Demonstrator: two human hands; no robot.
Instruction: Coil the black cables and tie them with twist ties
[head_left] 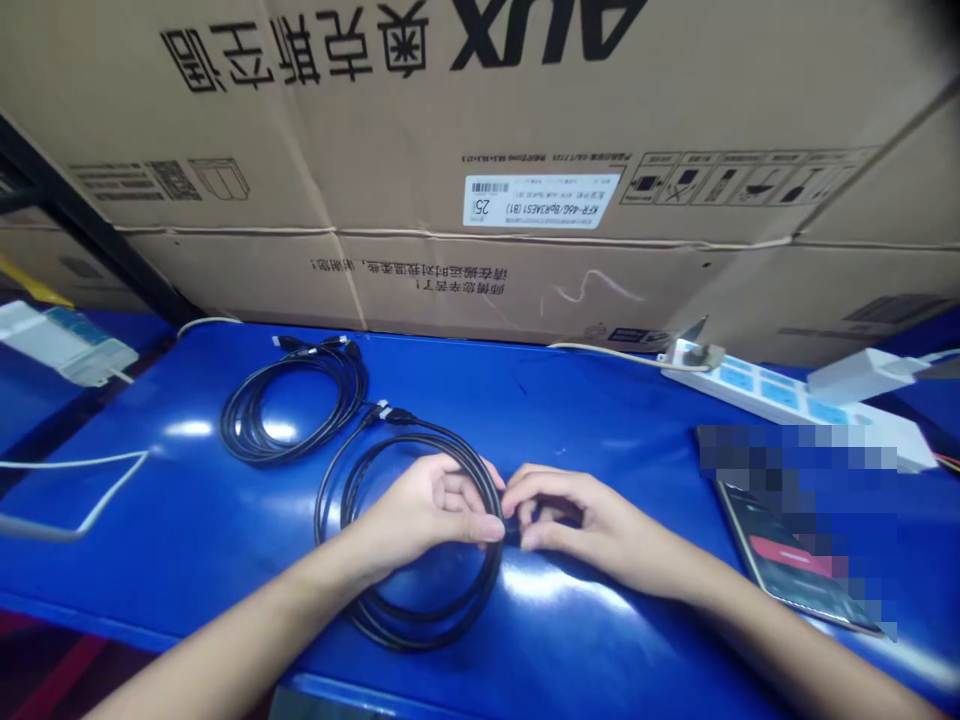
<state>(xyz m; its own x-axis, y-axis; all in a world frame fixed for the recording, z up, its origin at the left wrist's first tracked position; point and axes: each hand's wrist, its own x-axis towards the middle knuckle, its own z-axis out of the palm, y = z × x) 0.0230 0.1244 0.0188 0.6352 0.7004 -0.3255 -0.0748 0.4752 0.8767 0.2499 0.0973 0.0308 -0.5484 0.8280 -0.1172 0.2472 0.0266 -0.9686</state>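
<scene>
My left hand [439,510] grips the right side of a coiled black cable [420,640], its thumb on top of the strands and its fingers bent around them. The cable's two plug ends [386,412], with pale tips, lie together at the top of the coil. My right hand [570,515] is just to the right of the coil, fingers curled in close to the left fingertips. A small dark thing shows between the two hands, too unclear to name. A second coiled black cable [259,455] lies behind and to the left, its plugs at the back.
A blue-covered table [187,560] holds everything. A large cardboard box [405,190] stands along its back. At the right are a white power strip [795,395] with a plugged-in white adapter [862,378] and a phone [795,560], partly pixelated. A white cord [112,490] crosses the left side.
</scene>
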